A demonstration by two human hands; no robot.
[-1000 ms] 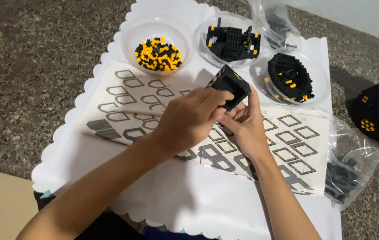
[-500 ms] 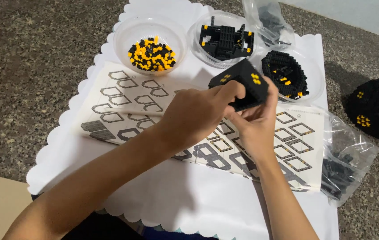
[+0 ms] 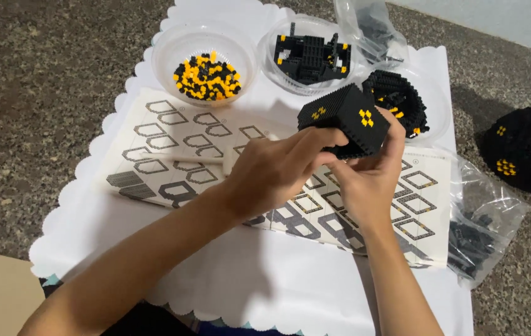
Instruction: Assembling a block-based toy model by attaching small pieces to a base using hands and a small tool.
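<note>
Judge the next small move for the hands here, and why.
Probably press the fingers along the black brick block to seat its pieces: both the left hand and right hand grip it, lifted above the instruction sheet, with no loose brick visibly held.

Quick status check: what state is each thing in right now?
Black block model: lifted off the sheet, held by both hands.
Left hand: gripping the model's near side.
Right hand: cupping the model from below.
Instruction sheet: unfolded, flat.
Left bowl: holds loose yellow and black pieces.
Middle bowl: holds a part-built black piece.
Plastic bag: crumpled, black pieces inside.
</note>
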